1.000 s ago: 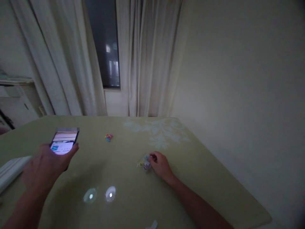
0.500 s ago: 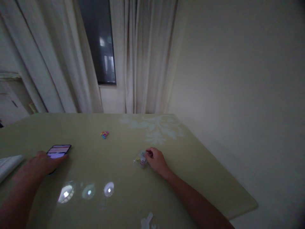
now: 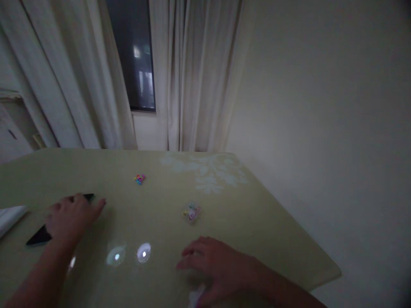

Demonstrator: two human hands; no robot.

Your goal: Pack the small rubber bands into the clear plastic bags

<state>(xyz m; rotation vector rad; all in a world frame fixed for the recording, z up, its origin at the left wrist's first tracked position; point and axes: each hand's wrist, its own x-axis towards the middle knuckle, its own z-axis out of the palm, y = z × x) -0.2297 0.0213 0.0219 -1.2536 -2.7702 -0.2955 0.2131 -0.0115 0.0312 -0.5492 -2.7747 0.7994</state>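
My left hand point(image 3: 73, 217) is over a dark phone point(image 3: 41, 236) on the table, fingers loosely spread and thumb stuck out to the right. It hides the phone's middle, and I cannot tell whether it touches it. Near the front edge of the view, my right hand point(image 3: 220, 266) is open and slightly blurred, its thumb close to a white scrap point(image 3: 195, 296). Beyond that hand lies a small clump of pale, multicoloured pieces point(image 3: 192, 212), apparently in a clear bag. Further back sits a little pile of bright coloured pieces point(image 3: 139, 179).
The pale green table point(image 3: 144, 209) carries a leaf pattern at its far right and round light reflections in front. A white flat object point(image 3: 12, 217) lies at the left edge. Curtains point(image 3: 192, 77) and a dark window point(image 3: 131, 55) stand behind; a wall point(image 3: 321, 128) borders the right.
My right hand has left the clear bag and come back toward me, over the white scrap. My left hand has shifted right across the phone, whose lit screen now looks dark.
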